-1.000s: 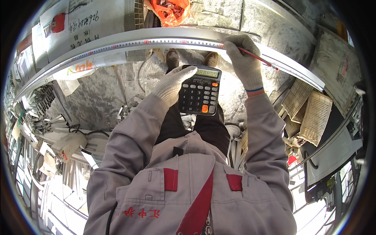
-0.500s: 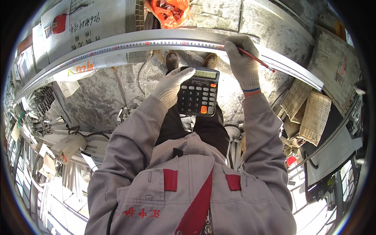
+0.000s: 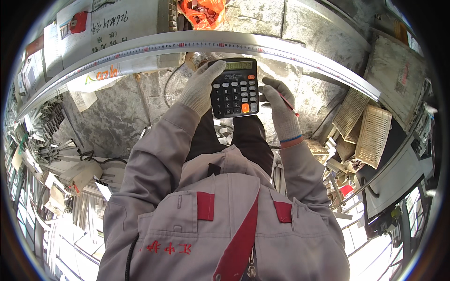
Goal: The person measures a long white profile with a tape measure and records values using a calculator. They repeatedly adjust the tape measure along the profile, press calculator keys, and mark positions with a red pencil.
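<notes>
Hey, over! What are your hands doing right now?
Left hand holds black calculator. Right hand at its right edge, gripping red pencil. Long metal ruler rail beyond it, nothing between.

A long metal rail (image 3: 140, 49) with a ruler scale runs just beyond the hands; woven baskets (image 3: 372, 136) sit off right.

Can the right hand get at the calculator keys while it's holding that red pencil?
Probably yes. The right hand sits right beside the calculator, which the left hand holds up with the keys facing it. The red pencil lies across the fingers, and the index finger looks free to press.
</notes>
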Motion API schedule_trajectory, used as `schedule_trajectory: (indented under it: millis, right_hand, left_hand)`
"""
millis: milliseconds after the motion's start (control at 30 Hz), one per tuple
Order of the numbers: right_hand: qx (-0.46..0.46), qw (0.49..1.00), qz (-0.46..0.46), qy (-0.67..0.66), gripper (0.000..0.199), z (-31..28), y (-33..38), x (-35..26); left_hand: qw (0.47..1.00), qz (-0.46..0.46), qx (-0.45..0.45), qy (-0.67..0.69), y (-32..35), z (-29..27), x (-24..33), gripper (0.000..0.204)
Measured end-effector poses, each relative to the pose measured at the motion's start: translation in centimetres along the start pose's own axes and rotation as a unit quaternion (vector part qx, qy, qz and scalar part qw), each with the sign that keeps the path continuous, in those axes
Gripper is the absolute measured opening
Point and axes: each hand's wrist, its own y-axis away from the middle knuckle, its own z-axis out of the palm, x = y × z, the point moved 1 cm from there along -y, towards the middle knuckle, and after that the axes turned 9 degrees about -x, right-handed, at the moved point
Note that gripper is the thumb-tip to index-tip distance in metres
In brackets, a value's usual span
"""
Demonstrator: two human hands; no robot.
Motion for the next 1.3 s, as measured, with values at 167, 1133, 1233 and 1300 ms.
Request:
schedule_trajectory:
  millis: [167, 1133, 1233, 1300]
  right_hand:
    - [-0.05, 0.997, 0.022, -0.051, 0.038, 1.2, 1.2, 0.4]
    - [0.026, 0.999, -0.033, -0.016, 0.055, 3.0, 1.0, 0.4]
    - [0.004, 0.999, -0.028, -0.042, 0.06, 2.8, 1.3, 0.0]
    - [-0.002, 0.999, -0.044, 0.017, 0.065, 3.3, 2.2, 0.0]
  left_hand:
    - [0.999, 0.039, -0.026, -0.013, 0.1, 0.7, 0.4, 0.025]
    - [0.994, 0.111, -0.001, -0.026, 0.4, 3.1, -1.6, 0.025]
    - [0.995, 0.103, 0.004, 0.007, 0.3, 2.6, -1.3, 0.022]
    - [0.994, 0.099, 0.006, 0.036, 0.2, 2.2, -1.2, 0.021]
